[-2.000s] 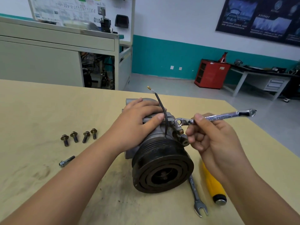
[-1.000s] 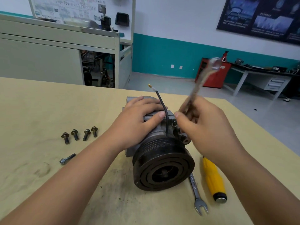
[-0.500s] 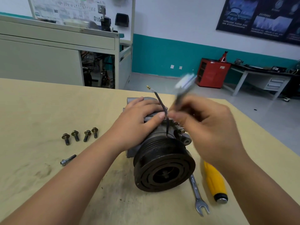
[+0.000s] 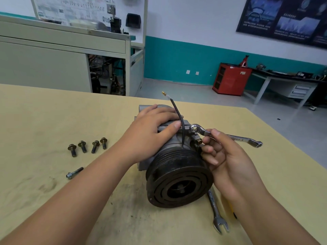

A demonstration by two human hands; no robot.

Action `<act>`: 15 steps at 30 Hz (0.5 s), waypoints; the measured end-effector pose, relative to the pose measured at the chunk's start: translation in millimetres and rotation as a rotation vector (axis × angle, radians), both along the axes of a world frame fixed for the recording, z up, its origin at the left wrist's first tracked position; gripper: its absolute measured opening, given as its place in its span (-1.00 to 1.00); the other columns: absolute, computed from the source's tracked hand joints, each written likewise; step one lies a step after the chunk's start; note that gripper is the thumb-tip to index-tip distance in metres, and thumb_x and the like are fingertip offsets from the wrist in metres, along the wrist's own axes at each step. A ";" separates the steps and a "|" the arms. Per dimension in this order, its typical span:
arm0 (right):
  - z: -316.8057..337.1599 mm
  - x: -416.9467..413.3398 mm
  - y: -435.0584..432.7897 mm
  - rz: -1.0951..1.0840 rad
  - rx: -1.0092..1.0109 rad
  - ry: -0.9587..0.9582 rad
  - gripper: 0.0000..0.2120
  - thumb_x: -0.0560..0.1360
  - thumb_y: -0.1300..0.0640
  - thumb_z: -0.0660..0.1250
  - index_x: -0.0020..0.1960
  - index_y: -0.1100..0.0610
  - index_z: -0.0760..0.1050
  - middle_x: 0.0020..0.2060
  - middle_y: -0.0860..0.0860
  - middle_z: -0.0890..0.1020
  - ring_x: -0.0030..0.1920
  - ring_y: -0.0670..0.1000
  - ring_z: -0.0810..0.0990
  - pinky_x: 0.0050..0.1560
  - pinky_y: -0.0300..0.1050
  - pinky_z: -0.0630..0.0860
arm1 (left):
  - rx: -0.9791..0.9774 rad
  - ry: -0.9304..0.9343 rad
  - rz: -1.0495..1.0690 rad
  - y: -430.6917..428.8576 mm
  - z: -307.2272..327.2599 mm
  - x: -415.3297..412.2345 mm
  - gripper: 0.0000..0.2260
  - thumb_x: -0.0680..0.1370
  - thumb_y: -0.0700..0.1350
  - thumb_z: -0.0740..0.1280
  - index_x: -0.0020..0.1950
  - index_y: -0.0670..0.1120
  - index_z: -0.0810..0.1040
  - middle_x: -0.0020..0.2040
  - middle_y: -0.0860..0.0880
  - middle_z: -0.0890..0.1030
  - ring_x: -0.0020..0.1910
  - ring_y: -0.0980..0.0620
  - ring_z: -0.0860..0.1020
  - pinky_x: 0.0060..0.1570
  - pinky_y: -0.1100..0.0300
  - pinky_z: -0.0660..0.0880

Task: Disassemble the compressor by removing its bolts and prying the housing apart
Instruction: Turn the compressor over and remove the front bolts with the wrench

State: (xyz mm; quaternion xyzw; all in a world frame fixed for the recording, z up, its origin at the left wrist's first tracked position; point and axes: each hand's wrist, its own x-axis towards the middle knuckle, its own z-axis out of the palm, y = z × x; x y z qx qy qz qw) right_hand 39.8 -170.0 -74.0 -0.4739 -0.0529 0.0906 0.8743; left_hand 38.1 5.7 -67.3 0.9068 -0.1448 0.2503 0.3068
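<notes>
The compressor (image 4: 177, 174) is kept on its side mid-worktop (image 4: 44, 112), steadied by the left hand (image 4: 152, 133), whose grip is spread flat over the housing. A ring wrench (image 4: 235, 138) is pinched in the right hand (image 4: 223, 156), its ring set on the housing. Five removed bolts (image 4: 82, 145) are laid out; one seated bolt (image 4: 199, 140) and the prying are judged outstanding.

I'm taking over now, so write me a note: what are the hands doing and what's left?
Left hand presses on the compressor, steadying it.
Right hand grips the ring spanner, its ring apparently on a housing bolt.
Done: four short bolts and one longer bolt lie on the table.
Left: that bolt, any others, then prying the housing apart.
An open-end spanner lies beside the pulley.
</notes>
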 end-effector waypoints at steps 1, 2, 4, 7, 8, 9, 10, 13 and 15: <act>-0.8 0.3 -0.9 0.006 0.030 0.029 -0.89 0.30 0.15 0.31 -0.22 0.18 0.47 -0.47 0.02 0.56 -0.55 -0.14 0.45 -0.64 -0.38 0.27 | 0.002 0.005 0.002 -0.1 0.1 -0.1 -0.72 0.62 -0.02 0.20 0.26 -0.02 0.56 0.32 0.11 0.48 0.36 0.21 0.30 0.46 0.24 0.00; -1.4 0.3 -1.5 0.012 0.047 0.052 -0.90 0.30 0.15 0.31 -0.24 0.18 0.47 -0.48 0.02 0.55 -0.55 -0.14 0.45 -0.64 -0.38 0.28 | 0.003 0.008 0.004 -0.3 0.0 -0.3 -0.72 0.62 -0.02 0.19 0.26 -0.01 0.56 0.32 0.12 0.48 0.37 0.20 0.30 0.46 0.24 0.00; -2.6 0.2 -1.4 0.020 0.050 0.091 -0.91 0.30 0.17 0.31 -0.24 0.19 0.49 -0.48 0.03 0.55 -0.55 -0.14 0.45 -0.63 -0.38 0.30 | -0.001 0.006 0.005 -0.4 -0.1 -0.8 -0.73 0.61 -0.02 0.19 0.26 -0.01 0.56 0.32 0.13 0.48 0.36 0.20 0.29 0.45 0.26 0.00; -4.3 0.2 0.5 0.025 0.091 0.167 -0.92 0.32 0.21 0.31 -0.23 0.23 0.51 -0.45 0.07 0.58 -0.53 -0.14 0.50 -0.58 -0.39 0.39 | -0.011 0.008 0.003 0.0 -0.3 -0.9 -0.74 0.62 -0.03 0.20 0.25 -0.01 0.57 0.31 0.12 0.48 0.35 0.20 0.29 0.43 0.29 0.02; -4.1 0.3 1.1 0.027 0.118 0.194 -0.92 0.31 0.23 0.32 -0.24 0.24 0.52 -0.44 0.08 0.59 -0.53 -0.13 0.52 -0.57 -0.40 0.42 | -0.009 0.008 0.004 0.1 -0.5 -0.7 -0.74 0.62 -0.03 0.20 0.25 -0.01 0.57 0.31 0.12 0.48 0.34 0.21 0.29 0.43 0.28 0.02; -3.6 0.5 1.3 0.031 0.149 0.222 -0.92 0.29 0.24 0.33 -0.26 0.26 0.53 -0.44 0.10 0.59 -0.53 -0.13 0.53 -0.55 -0.40 0.44 | -0.007 0.005 0.002 0.0 -0.6 -0.5 -0.74 0.62 -0.03 0.20 0.25 -0.01 0.57 0.31 0.12 0.48 0.31 0.26 0.28 0.43 0.28 0.02; -2.6 0.8 1.4 0.039 0.178 0.247 -0.91 0.27 0.25 0.33 -0.28 0.27 0.54 -0.43 0.11 0.59 -0.53 -0.12 0.54 -0.55 -0.39 0.45 | -0.008 0.002 -0.001 -0.2 -0.4 -0.2 -0.74 0.61 -0.04 0.21 0.25 -0.01 0.57 0.30 0.12 0.49 0.28 0.30 0.28 0.42 0.29 0.02; 0.1 3.7 -0.5 0.090 0.202 0.285 -0.89 0.26 0.26 0.33 -0.24 0.29 0.51 -0.45 0.12 0.59 -0.53 -0.11 0.55 -0.55 -0.39 0.46 | -0.018 0.003 0.007 -0.5 -0.1 0.0 -0.74 0.61 -0.05 0.21 0.24 -0.02 0.58 0.30 0.11 0.50 0.31 0.25 0.30 0.44 0.25 0.04; 1.9 6.8 -2.9 0.107 0.149 0.257 -0.91 0.34 0.26 0.32 -0.19 0.28 0.49 -0.46 0.09 0.57 -0.53 -0.12 0.53 -0.56 -0.39 0.45 | -0.018 0.010 0.014 -0.5 -0.1 -0.3 -0.74 0.61 -0.04 0.21 0.23 -0.01 0.58 0.30 0.11 0.49 0.36 0.17 0.31 0.46 0.18 0.05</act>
